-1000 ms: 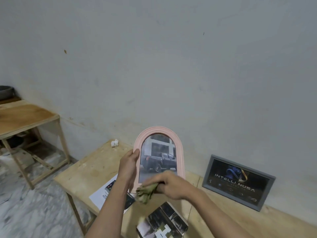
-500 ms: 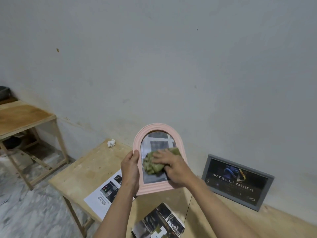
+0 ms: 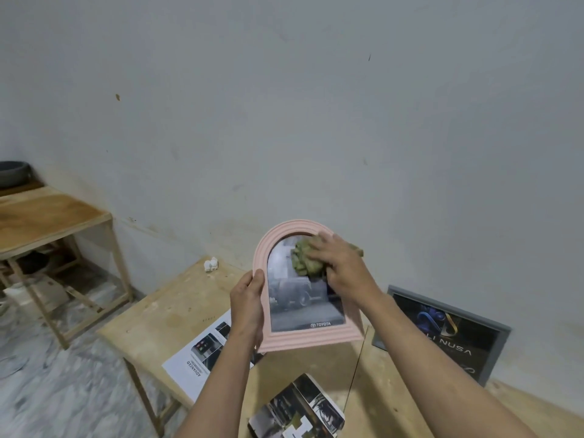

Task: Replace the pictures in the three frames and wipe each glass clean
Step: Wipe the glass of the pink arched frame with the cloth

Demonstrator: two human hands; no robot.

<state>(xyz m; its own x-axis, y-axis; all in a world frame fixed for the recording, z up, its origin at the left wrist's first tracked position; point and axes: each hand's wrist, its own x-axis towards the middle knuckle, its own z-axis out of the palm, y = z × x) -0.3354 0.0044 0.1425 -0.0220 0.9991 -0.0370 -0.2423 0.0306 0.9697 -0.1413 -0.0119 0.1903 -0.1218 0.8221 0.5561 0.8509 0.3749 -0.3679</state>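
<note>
A pink arched picture frame (image 3: 303, 338) is held upright above the wooden table (image 3: 177, 311); behind its glass is a photo of a dark pickup truck. My left hand (image 3: 248, 306) grips the frame's left edge. My right hand (image 3: 343, 270) presses a crumpled green cloth (image 3: 305, 259) against the upper part of the glass. A grey rectangular frame (image 3: 496, 343) with a dark logo picture leans against the wall at the right.
A white printed sheet (image 3: 192, 361) lies on the table under the pink frame, and a folded photo brochure (image 3: 300, 409) lies near the front edge. A small white object (image 3: 211, 264) sits by the wall. Another wooden table (image 3: 47, 216) stands at the left.
My right hand has carried the green cloth from below the frame up onto the glass, then higher to the arch. The frame has been tilted slightly toward me.
</note>
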